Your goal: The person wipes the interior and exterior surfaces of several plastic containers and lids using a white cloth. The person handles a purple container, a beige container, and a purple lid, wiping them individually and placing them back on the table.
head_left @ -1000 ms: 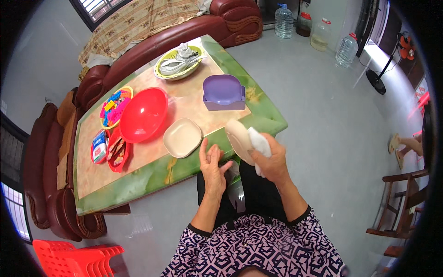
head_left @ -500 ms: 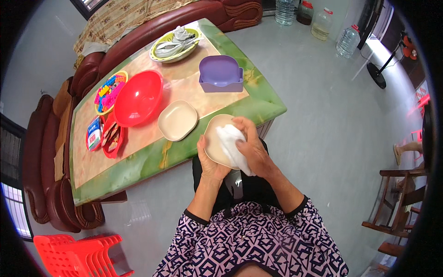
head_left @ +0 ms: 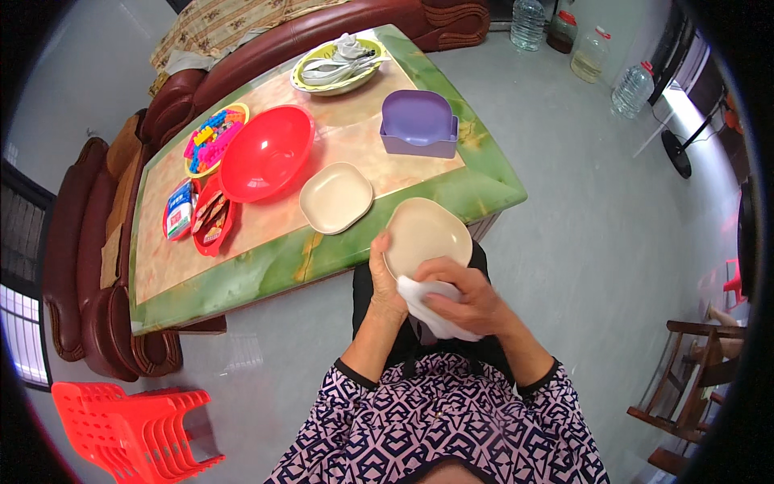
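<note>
A shallow cream plate (head_left: pixel 423 234) with rounded corners is held up over my lap, just off the table's near edge. My left hand (head_left: pixel 385 274) grips it by its left side. In my right hand (head_left: pixel 463 298) a white cloth (head_left: pixel 431 308) is bunched and pressed to the plate's lower edge; the fingers are slightly blurred. A matching cream dish (head_left: pixel 336 198) lies on the table close by, left of the plate. Behind it stands a purple plastic holder (head_left: pixel 418 125) with purple plates upright in it.
The green-edged table (head_left: pixel 339 262) bears a red bowl (head_left: pixel 268 153), a yellow-rimmed basin (head_left: pixel 339 68) of spoons, a basket of colourful blocks (head_left: pixel 216 139) and red baskets holding packets (head_left: pixel 213 218). Red stacked stools (head_left: pixel 133 431) stand lower left; a wooden chair (head_left: pixel 693 379) stands right.
My right hand has drawn the cloth from the plate's middle down to its near edge, baring the plate's surface. The whole view has shifted, so the table appears further right.
</note>
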A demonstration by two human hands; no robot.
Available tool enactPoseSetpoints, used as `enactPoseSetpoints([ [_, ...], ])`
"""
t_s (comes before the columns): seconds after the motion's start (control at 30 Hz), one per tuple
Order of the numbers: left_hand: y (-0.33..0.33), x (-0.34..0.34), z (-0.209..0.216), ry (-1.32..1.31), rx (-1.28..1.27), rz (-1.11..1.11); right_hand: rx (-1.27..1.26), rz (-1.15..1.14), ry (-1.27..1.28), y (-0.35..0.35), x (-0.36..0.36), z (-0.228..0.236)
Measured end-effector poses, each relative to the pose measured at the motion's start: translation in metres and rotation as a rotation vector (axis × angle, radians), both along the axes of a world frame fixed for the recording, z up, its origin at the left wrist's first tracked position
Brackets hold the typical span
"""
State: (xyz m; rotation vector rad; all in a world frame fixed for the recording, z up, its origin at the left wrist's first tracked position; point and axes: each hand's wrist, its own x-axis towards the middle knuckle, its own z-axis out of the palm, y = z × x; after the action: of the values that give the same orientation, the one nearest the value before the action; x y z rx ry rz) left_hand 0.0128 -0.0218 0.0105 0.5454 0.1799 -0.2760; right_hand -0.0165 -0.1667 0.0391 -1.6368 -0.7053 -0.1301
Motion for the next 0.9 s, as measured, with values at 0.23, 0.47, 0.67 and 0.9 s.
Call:
enactPoseSetpoints([
  [0.23,-0.011,-0.004,0.003,-0.023,-0.108,-0.049,-0.023,-0.711,-0.119,0.01,0.036,0.003],
  [0.47,0.01,-0.003,-0.003,-0.054,-0.03,-0.018,-0.384,-0.073,-0.299,0.016,0.009,-0.003],
  [0.67,0.008,-0.001,-0.003,-0.056,-0.229,-0.1,-0.427,-0.233,-0.43,0.036,0.032,-0.014],
  [0.9,0.009,-0.005,0.008,-0.043,-0.012,0.031,-0.874,-0.55,-0.48,0.031,0.036,-0.011],
])
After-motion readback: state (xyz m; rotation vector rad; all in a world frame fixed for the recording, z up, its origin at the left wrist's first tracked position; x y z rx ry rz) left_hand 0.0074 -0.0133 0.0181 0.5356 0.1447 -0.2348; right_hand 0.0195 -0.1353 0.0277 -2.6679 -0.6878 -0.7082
